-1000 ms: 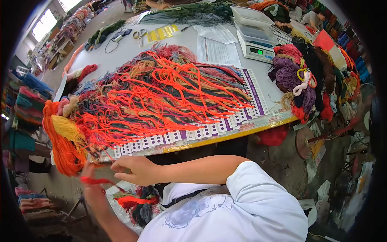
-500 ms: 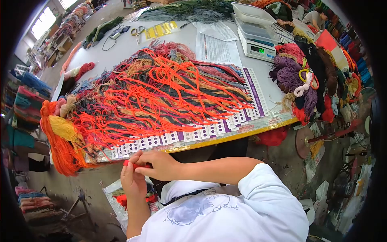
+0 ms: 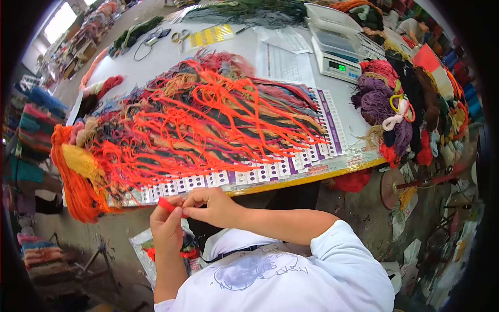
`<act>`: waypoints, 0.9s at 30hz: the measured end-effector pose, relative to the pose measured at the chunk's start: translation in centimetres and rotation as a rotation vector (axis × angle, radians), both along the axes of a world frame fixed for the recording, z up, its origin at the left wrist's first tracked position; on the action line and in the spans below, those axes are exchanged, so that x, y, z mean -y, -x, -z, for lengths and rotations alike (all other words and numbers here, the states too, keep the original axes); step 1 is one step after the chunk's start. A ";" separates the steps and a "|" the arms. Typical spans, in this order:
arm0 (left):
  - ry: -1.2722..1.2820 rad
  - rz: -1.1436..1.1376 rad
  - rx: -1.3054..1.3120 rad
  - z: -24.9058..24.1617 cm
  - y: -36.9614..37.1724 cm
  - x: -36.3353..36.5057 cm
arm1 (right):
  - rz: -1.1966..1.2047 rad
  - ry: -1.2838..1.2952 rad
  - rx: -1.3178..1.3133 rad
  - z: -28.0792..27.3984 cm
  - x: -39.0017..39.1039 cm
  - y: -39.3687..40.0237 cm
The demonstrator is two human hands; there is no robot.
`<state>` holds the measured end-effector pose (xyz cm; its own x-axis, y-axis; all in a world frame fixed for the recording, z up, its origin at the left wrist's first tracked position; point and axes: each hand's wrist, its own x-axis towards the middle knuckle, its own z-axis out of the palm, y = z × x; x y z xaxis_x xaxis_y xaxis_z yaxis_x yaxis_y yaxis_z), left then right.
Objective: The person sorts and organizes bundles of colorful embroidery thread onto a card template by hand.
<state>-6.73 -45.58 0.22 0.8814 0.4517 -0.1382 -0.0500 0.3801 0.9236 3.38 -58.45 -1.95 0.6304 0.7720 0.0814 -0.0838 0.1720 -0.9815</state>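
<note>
My left hand (image 3: 165, 224) is closed around a short red bundle that looks like yarn (image 3: 166, 204), its end sticking up past the fingers. My right hand (image 3: 212, 207) meets it from the right, thumb and fingertips pinched at the bundle's other end; exactly what lies between them is too small to make out. Just beyond both hands, perforated white-and-purple cards (image 3: 208, 180) line the table edge, with many bright orange threads (image 3: 208, 125) and darker strands fanned out from them.
A digital scale (image 3: 335, 65) with plastic trays stands at the back right, beside mixed yarn skeins (image 3: 377, 96). Scissors (image 3: 180, 37) and a yellow card (image 3: 212, 35) lie at the back. Orange skeins (image 3: 78, 195) hang over the left corner. Another person (image 3: 413, 27) is at far right.
My hands have turned and drawn slightly apart, so more of the red bundle shows above my left hand. The right fingers have shifted to its right end.
</note>
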 end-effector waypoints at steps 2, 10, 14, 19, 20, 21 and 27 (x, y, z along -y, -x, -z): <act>-0.091 -0.049 -0.081 -0.5 -0.4 0.0 | -0.005 0.013 -0.096 0.4 -0.1 -0.1; 0.084 0.139 -0.013 -2.1 -0.9 -1.6 | -0.166 -0.006 -0.426 -1.5 0.3 -0.9; 0.078 0.175 0.012 -2.5 -0.7 -1.7 | -0.215 -0.015 -0.462 -1.8 0.2 -0.8; 0.127 0.167 0.011 -2.6 -0.5 -2.0 | -0.236 -0.066 -0.467 -1.8 -0.1 -0.8; 0.157 0.163 0.002 -2.8 -0.5 -2.0 | -0.247 -0.087 -0.465 -1.9 -0.1 -0.7; 0.158 0.162 0.001 -2.8 -0.5 -2.0 | -0.257 -0.107 -0.463 -2.0 -0.1 -0.7; 0.131 0.161 0.037 -3.0 -0.7 -1.9 | -0.250 -0.075 -0.453 -2.5 0.0 -0.4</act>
<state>-6.07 -43.71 3.22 0.9463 0.2848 -0.1527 -0.0119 0.5030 0.8642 3.80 -58.42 0.60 0.4123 0.9059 -0.0963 -0.5448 0.1605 -0.8230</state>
